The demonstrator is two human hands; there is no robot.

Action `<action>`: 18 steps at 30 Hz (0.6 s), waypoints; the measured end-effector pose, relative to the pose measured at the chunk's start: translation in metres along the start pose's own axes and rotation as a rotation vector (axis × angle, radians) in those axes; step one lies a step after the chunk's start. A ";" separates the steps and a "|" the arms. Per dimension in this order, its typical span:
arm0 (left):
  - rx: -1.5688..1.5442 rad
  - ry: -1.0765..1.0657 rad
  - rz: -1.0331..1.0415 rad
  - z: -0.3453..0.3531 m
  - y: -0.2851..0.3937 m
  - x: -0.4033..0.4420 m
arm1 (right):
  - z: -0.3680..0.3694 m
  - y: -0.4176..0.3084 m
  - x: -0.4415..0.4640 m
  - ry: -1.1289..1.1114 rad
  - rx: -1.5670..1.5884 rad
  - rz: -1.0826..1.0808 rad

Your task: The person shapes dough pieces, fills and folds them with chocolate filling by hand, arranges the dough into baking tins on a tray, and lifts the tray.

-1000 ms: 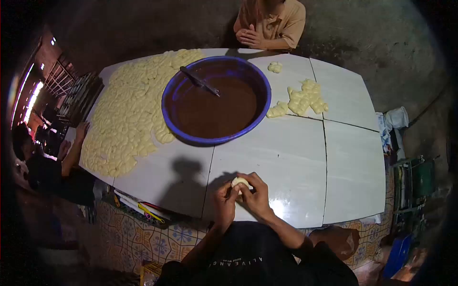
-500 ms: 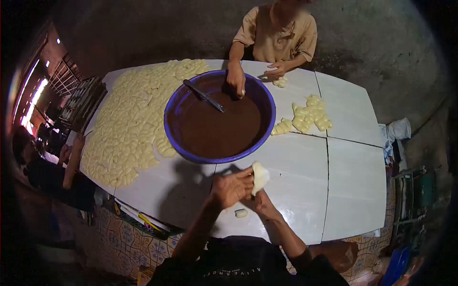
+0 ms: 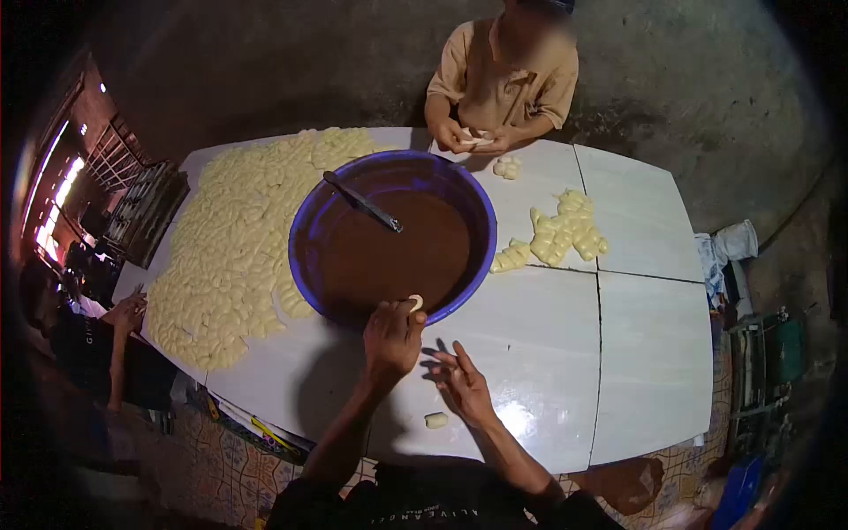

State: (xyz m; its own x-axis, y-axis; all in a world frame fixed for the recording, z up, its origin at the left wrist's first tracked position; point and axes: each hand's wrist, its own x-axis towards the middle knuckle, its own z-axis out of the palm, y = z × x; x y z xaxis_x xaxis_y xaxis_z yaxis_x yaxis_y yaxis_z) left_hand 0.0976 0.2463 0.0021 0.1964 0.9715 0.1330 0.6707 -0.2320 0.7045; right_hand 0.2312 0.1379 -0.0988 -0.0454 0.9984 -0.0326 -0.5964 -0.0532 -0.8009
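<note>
My left hand [image 3: 393, 340] is closed on a pale piece of dough [image 3: 414, 303], mostly hidden by the fingers, over the near rim of a purple basin [image 3: 305, 291]. Brown filling [image 3: 389, 261] covers the inside of this basin, and a dark-handled flat utensil [image 3: 362, 203] leans in it. To the right, my right hand [image 3: 464, 389] is held above the white table with fingers spread and nothing in them. One small dough piece [image 3: 435, 420] lies on the table between my forearms.
Many shaped dough pieces [image 3: 230, 238] cover the table's left side. Dough clusters [image 3: 565, 231] lie right of the basin. Across the table, a co-worker [image 3: 503, 79] handles a pale flat piece of dough [image 3: 477, 140]. Another person [image 3: 88, 353] is at the left edge.
My hands have come apart; the left carried the flattened dough up and left to the basin, and the right let go and opened. The co-worker's hand has left the basin.
</note>
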 end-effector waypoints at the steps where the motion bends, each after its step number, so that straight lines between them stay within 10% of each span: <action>1: -0.108 0.131 0.009 0.003 0.000 -0.016 | 0.001 0.000 0.002 -0.014 0.216 0.107; 2: -0.821 -0.101 -0.245 -0.002 -0.004 -0.028 | 0.008 -0.007 0.004 0.031 0.362 0.213; 5: -1.328 -0.283 -0.707 -0.004 0.014 -0.056 | 0.006 0.003 0.001 0.158 0.321 0.297; 7: -1.119 -0.144 -0.606 0.009 0.012 -0.079 | -0.001 0.006 -0.009 0.245 0.314 0.213; 12: -0.897 -0.156 -0.473 0.026 0.010 -0.124 | 0.028 -0.032 -0.040 0.000 -1.049 -0.337; 18: -0.678 -0.112 -0.132 0.028 0.005 -0.146 | 0.020 -0.033 -0.054 0.179 -0.440 -0.339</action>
State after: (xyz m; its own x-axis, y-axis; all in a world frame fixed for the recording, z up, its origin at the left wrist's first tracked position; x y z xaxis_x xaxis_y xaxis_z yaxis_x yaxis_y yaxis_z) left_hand 0.0922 0.1019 -0.0333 0.2407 0.9701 -0.0305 0.1068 0.0047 0.9943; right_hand 0.2375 0.0858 -0.0591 0.2484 0.9480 0.1988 -0.1637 0.2433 -0.9560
